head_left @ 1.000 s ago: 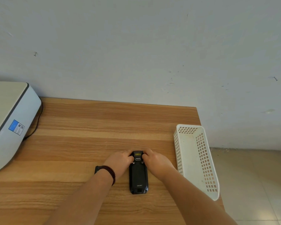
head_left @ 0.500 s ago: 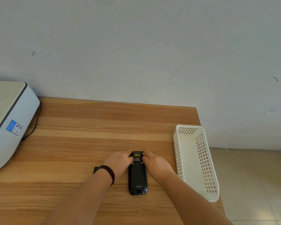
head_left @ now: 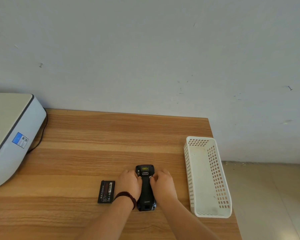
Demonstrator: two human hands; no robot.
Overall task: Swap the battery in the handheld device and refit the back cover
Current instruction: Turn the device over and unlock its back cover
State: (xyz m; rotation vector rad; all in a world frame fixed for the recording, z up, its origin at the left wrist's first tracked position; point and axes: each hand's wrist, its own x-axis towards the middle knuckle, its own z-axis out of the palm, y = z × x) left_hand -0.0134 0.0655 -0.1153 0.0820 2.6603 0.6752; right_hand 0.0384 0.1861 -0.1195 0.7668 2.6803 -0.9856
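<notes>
Indoors, both hands' grip clamps the handheld device (head_left: 146, 187) on a wooden table (head_left: 111, 135) against a white wall (head_left: 145, 49).

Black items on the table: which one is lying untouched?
The loose battery, flat on the table just beyond the left hand. The handheld device is pinched between the left hand and right hand.
</notes>
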